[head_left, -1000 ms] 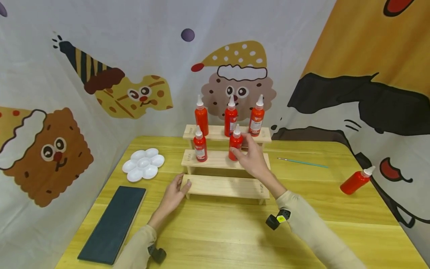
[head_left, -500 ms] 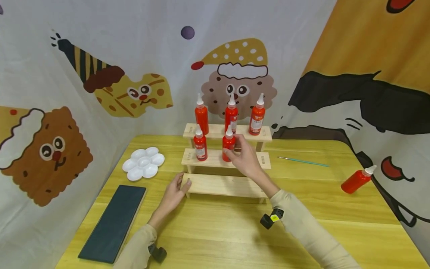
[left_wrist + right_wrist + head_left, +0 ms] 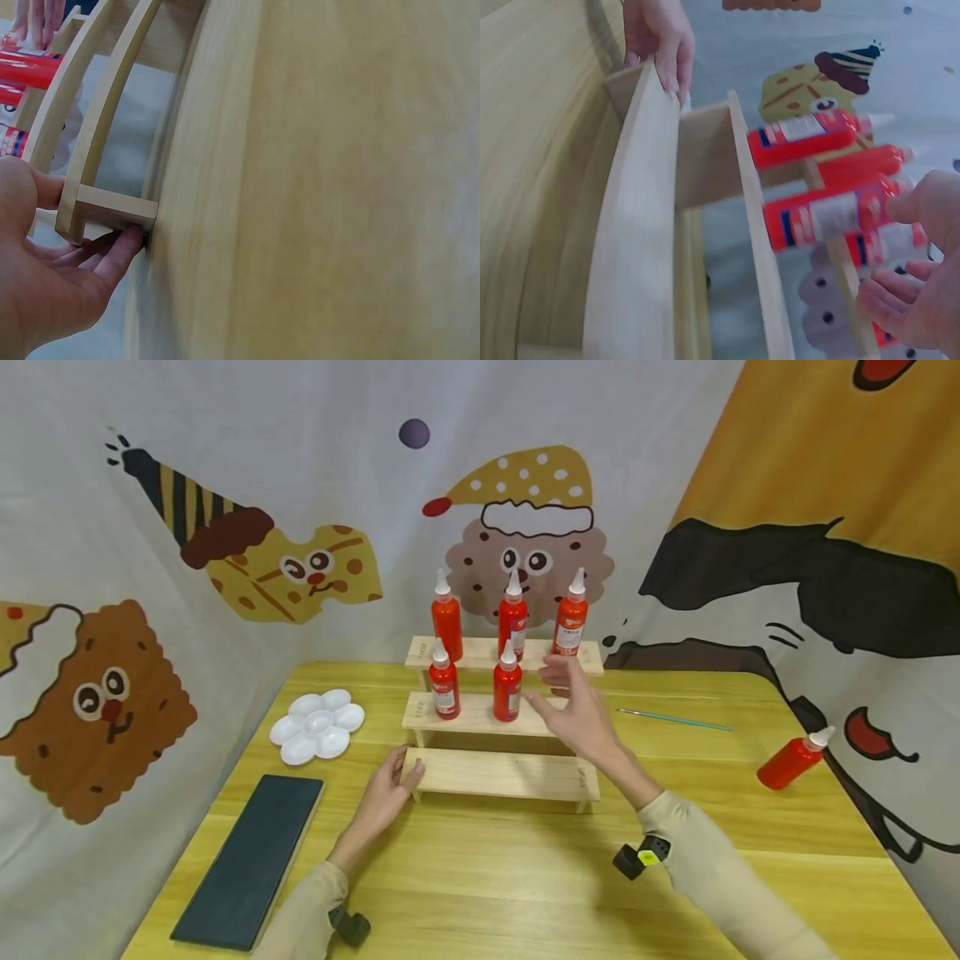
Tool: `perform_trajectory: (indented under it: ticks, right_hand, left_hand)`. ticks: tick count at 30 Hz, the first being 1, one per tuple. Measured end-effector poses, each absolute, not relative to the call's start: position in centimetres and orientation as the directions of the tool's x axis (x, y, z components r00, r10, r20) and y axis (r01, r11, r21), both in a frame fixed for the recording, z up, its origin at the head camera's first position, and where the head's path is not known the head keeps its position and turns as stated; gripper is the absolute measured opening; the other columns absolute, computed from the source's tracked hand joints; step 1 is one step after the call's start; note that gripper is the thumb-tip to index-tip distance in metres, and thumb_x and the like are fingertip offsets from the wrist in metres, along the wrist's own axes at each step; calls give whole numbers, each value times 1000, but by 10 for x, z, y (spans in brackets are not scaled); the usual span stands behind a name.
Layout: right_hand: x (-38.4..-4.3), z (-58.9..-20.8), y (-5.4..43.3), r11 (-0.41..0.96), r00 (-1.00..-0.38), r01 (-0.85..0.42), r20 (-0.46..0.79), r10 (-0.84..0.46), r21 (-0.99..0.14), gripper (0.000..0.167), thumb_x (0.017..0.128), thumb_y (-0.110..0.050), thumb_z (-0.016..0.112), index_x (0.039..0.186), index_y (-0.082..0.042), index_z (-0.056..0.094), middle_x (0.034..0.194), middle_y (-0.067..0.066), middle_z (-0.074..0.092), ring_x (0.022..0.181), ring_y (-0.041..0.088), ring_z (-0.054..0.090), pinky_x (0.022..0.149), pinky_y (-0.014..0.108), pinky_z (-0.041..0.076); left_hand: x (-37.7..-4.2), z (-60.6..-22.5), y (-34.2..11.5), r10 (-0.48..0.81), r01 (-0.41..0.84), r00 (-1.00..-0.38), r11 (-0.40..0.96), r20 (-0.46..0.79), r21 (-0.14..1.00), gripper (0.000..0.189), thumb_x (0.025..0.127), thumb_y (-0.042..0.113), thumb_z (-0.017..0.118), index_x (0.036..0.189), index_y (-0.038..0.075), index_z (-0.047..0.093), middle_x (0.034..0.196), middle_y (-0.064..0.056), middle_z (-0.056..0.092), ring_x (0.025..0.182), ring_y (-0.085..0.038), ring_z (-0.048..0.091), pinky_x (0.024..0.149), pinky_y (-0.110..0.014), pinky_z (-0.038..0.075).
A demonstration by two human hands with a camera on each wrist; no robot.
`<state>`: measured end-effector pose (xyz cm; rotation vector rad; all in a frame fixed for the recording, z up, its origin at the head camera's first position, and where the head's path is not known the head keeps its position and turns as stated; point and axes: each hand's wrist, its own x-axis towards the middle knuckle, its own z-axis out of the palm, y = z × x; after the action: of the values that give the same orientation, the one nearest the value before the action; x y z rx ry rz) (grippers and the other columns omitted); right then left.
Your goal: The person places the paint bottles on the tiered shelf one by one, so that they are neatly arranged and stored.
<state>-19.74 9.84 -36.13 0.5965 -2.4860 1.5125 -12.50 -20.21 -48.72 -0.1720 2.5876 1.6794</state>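
A three-tier wooden display stand [image 3: 502, 774] stands on the table. My left hand [image 3: 381, 793] grips the left end of its lowest tier, thumb on top and fingers against the end leg, as the left wrist view shows close up. On the middle tier stand two red squeeze bottles with white nozzles, a left bottle [image 3: 444, 691] and a right bottle [image 3: 507, 693]. My right hand [image 3: 585, 718] hovers just right of that second one, fingers spread and apart from it, holding nothing. Three more red bottles [image 3: 513, 625] line the top tier, all upright.
A white flower-shaped palette [image 3: 317, 724] and a dark flat board [image 3: 251, 860] lie left of the stand. To the right are a thin turquoise paintbrush [image 3: 675, 720] and another red bottle [image 3: 789, 763]. A cartoon-printed cloth [image 3: 337, 443] hangs behind the table.
The right-hand bottle on the middle tier has shifted left along it. My right hand has since let go and drawn back to the right. My left hand stays at the stand's end.
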Motion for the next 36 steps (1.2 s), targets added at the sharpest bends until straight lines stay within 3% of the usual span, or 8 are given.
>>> perform_trajectory:
  ticks: [17, 20, 24, 36]
  right_hand:
    - [-179, -341, 202, 570, -892, -376, 452, -9, -730, 51, 96, -12, 69, 139, 4, 45, 134, 24, 58, 126, 42, 54, 113, 56, 43]
    - [-175, -340, 221, 607, -893, -320, 446, 63, -727, 55, 97, -15, 68, 143, 2, 43, 138, 22, 56, 129, 40, 52, 118, 42, 42]
    - [-170, -337, 246, 627, -892, -213, 411, 188, -749, 61, 98, -18, 67, 149, -2, 39, 147, 18, 51, 137, 37, 47, 122, 31, 36]
    - [-162, -337, 308, 609, -834, 137, 241, 497, -782, 68, 99, -32, 61, 157, -23, 28, 163, 4, 35, 151, 24, 33, 128, 36, 25]
  left_hand:
    - [-122, -485, -205, -70, -113, -993, 414, -93, 903, 67, 105, 32, 56, 155, -5, 29, 158, -35, 31, 147, -47, 33, 122, -53, 32]
    - [-123, -485, -204, -66, -113, -993, 410, -94, 905, 67, 106, 31, 56, 156, -5, 29, 158, -35, 31, 147, -47, 33, 122, -53, 32]
    - [-123, -485, -203, -58, -106, -994, 409, -90, 907, 67, 106, 31, 55, 156, -5, 28, 158, -35, 31, 148, -47, 32, 122, -53, 32]
    - [-125, -487, -203, -67, -112, -993, 413, -92, 904, 66, 105, 31, 56, 156, -3, 30, 157, -34, 33, 147, -46, 34, 122, -52, 34]
